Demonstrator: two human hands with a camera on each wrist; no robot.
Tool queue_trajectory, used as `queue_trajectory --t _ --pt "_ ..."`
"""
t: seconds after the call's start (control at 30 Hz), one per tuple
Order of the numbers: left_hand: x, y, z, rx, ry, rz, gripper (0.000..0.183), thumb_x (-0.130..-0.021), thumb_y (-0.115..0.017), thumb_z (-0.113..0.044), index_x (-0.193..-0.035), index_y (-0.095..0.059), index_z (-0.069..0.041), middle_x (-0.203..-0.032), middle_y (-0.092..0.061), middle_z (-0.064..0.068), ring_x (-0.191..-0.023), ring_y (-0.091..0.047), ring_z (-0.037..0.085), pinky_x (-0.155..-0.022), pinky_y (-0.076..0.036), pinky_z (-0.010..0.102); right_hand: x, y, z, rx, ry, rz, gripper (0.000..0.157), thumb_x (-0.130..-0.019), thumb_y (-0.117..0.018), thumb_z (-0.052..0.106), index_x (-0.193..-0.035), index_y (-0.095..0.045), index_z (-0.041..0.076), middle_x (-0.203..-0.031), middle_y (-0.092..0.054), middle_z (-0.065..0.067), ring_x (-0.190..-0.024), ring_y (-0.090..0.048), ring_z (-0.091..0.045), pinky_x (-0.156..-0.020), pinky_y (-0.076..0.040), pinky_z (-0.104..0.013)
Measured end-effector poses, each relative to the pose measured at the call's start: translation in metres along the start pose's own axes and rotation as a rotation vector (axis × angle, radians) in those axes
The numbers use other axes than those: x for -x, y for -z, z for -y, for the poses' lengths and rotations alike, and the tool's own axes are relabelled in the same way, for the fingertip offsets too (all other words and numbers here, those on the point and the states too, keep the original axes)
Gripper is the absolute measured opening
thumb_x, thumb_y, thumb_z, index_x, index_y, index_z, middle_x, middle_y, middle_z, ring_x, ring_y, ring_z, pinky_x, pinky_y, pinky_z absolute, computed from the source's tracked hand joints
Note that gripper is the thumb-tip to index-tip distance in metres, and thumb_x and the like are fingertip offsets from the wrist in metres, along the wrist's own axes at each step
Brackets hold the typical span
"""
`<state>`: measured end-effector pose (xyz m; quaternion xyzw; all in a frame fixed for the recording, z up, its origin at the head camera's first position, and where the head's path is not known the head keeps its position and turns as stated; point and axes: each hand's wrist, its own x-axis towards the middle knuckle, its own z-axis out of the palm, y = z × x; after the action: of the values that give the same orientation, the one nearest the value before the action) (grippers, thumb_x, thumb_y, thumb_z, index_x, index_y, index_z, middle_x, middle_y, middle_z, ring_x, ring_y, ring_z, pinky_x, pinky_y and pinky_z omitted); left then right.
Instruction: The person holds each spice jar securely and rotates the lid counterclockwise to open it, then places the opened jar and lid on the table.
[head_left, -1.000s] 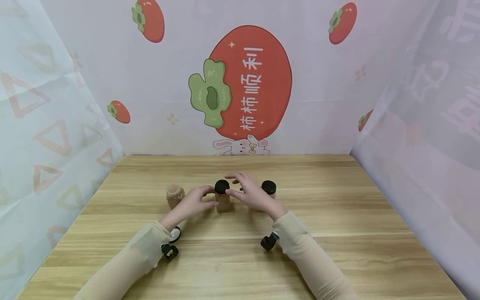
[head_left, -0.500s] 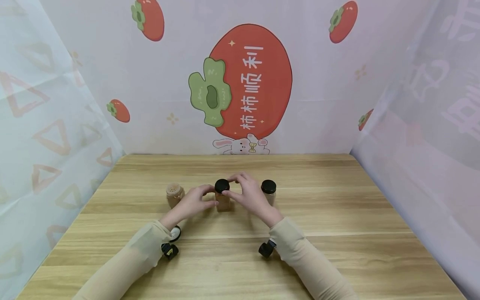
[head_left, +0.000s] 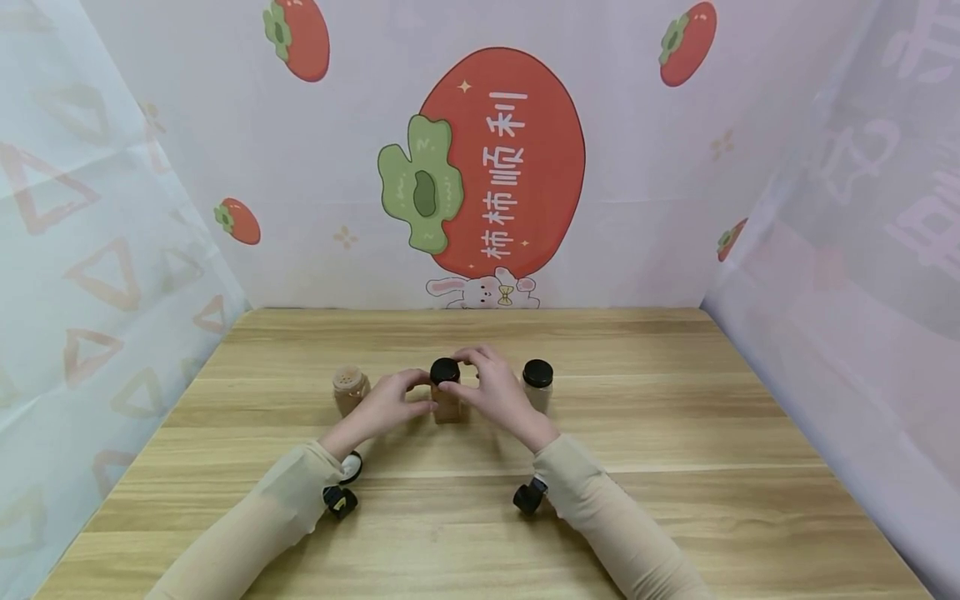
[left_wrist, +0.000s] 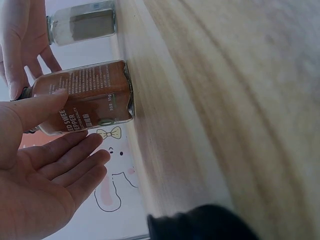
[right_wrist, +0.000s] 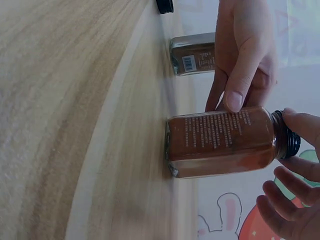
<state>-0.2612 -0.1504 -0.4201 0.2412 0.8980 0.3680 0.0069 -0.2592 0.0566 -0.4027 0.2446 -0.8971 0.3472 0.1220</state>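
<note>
3 jars [head_left: 447, 410] upright on wood-grain tbl [head_left: 750, 483]; pale bkgd [head_left: 637, 208] w/ fruit prints [head_left: 543, 158].

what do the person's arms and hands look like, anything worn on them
Both arms wear plain cream-beige long sleeves, left sleeve and right sleeve, wrinkled toward the cuffs. The left hand and right hand are ungloved. A small black device shows at each wrist, left device and right device; the left one bears a yellowish mark.
</note>
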Motion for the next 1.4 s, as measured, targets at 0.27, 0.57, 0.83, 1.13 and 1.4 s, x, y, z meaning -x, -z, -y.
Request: queue_trajectory --t 0.27,0.57,0.83,1.13,1.4 --pt "0.0 0.001 0.0 0.006 -0.004 0.005 0.042 -0.084 -0.072 -0.02 -0.121 -0.06 -0.002 -0.122 -0.064 0.014 -0.118 -0.056 0.033 -0.102 -0.043 0.051 -0.004 0.007 -0.002 -0.061 0.001 0.133 0.045 -0.089 -0.066 0.036 -0.126 -0.058 0.012 -0.129 -0.052 -0.004 -0.119 -0.052 -0.02 -0.089 -0.052 -0.033" --pt "0.001 0.001 0.0 0.004 -0.004 0.007 0.04 -0.084 -0.071 -0.02 -0.119 -0.061 -0.003 -0.121 -0.064 0.013 -0.117 -0.057 0.033 -0.101 -0.044 0.051 -0.007 0.014 -0.005 -0.128 0.028 0.24 0.045 -0.093 -0.061 0.031 -0.132 -0.053 0.009 -0.135 -0.047 -0.009 -0.123 -0.048 -0.025 -0.096 -0.05 -0.042" --pt "0.001 0.001 0.0 0.014 -0.002 0.011 0.04 -0.085 -0.071 -0.02 -0.119 -0.061 -0.003 -0.121 -0.064 0.012 -0.118 -0.056 0.033 -0.102 -0.044 0.051 -0.005 0.014 -0.006 -0.101 0.041 0.241 0.046 -0.094 -0.06 0.032 -0.134 -0.051 0.013 -0.134 -0.047 -0.006 -0.121 -0.049 -0.021 -0.094 -0.051 -0.036" --pt "0.001 0.001 -0.001 0.004 -0.004 0.009 0.042 -0.084 -0.071 -0.02 -0.121 -0.06 -0.003 -0.122 -0.063 0.013 -0.118 -0.056 0.033 -0.102 -0.043 0.051 0.001 0.009 -0.003 -0.09 -0.016 0.13 0.054 -0.09 -0.064 0.037 -0.134 -0.05 0.011 -0.131 -0.053 -0.006 -0.118 -0.054 -0.027 -0.09 -0.052 -0.035" --pt "0.002 0.001 -0.001 0.013 -0.006 0.012 0.042 -0.085 -0.071 -0.02 -0.122 -0.06 -0.003 -0.123 -0.063 0.013 -0.119 -0.056 0.033 -0.102 -0.043 0.051 0.006 0.004 0.001 -0.065 -0.063 0.019 0.048 -0.084 -0.07 0.04 -0.123 -0.061 0.013 -0.12 -0.059 -0.002 -0.108 -0.058 -0.02 -0.08 -0.054 -0.03"
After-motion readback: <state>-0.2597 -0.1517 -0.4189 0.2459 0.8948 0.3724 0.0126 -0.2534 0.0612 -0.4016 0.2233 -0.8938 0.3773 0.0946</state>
